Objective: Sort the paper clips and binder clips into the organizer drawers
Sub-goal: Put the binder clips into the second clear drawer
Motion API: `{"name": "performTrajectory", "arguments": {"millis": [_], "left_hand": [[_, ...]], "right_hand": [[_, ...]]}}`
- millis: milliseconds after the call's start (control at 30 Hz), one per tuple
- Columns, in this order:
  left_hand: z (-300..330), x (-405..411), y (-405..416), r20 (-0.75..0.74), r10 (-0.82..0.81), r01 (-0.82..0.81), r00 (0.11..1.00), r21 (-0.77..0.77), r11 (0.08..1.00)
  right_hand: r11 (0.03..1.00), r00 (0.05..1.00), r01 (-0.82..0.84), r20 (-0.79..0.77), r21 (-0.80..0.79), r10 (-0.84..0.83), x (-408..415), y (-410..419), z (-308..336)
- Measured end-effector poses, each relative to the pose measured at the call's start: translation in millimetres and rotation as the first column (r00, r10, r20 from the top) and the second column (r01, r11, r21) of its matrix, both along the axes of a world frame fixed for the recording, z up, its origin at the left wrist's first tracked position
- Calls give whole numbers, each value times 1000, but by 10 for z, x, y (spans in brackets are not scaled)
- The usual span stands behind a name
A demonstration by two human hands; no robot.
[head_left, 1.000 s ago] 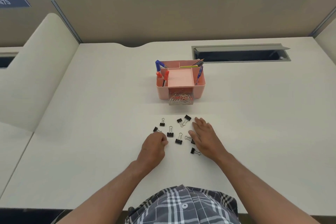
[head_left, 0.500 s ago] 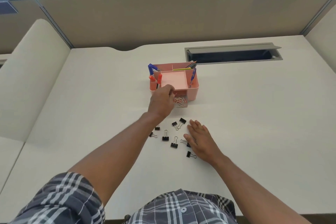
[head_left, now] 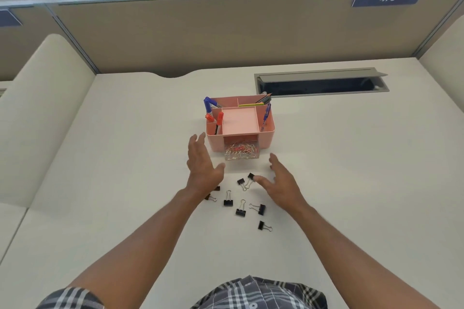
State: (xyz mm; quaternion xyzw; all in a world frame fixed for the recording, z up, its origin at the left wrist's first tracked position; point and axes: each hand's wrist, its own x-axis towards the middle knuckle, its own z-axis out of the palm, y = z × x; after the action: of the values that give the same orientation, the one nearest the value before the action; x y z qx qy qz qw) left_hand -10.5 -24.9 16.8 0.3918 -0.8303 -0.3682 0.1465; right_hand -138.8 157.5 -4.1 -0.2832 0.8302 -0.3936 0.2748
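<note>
A pink desk organizer (head_left: 266, 137) stands mid-desk with pens and pencils in its back compartments. Its clear front drawer (head_left: 241, 152) is pulled out and holds a heap of paper clips. Several black binder clips (head_left: 240, 211) lie scattered on the desk in front of it. My left hand (head_left: 203, 167) hovers with fingers spread just left of the drawer, holding nothing. My right hand (head_left: 280, 180) is raised with fingers spread to the right of the drawer, its thumb close to one binder clip (head_left: 250, 176). Two clips are partly hidden under my left wrist.
A grey cable tray opening (head_left: 321, 85) is set into the desk behind and right of the organizer. Beige partition walls (head_left: 226, 35) close the back and left. Bare desk surface (head_left: 364, 170) stretches to the right and left of the clips.
My left hand pulled back from over the drawer and opened its fingers. My right hand lifted off the desk and moved forward toward the drawer.
</note>
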Motion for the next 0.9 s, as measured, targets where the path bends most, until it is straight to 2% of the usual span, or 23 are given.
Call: {"name": "performTrajectory", "arguments": {"millis": [100,200,333,467,600,900], "left_hand": [[-38,1,-127,52,-29,24,998,84,996],[-41,-48,-226,46,-63,56,997,142,988],[43,-132,-288,-126,-97,123,987,220,968],[97,-223,-318,-214,-104,154,971,232,960],[76,-278,-323,-227,-44,99,973,238,966],[41,-515,-271,-223,181,-136,958,204,969]], "right_hand": [[994,1000,0,4,-110,1,-160,-197,197],[987,999,-41,5,-155,43,-307,-323,295],[986,1000,-18,19,-168,22,-419,-395,331],[983,999,4,43,-186,4,-494,-463,348],[980,998,58,49,-192,-49,-527,-558,335],[922,941,338,42,-190,-336,-473,-818,286]]}}
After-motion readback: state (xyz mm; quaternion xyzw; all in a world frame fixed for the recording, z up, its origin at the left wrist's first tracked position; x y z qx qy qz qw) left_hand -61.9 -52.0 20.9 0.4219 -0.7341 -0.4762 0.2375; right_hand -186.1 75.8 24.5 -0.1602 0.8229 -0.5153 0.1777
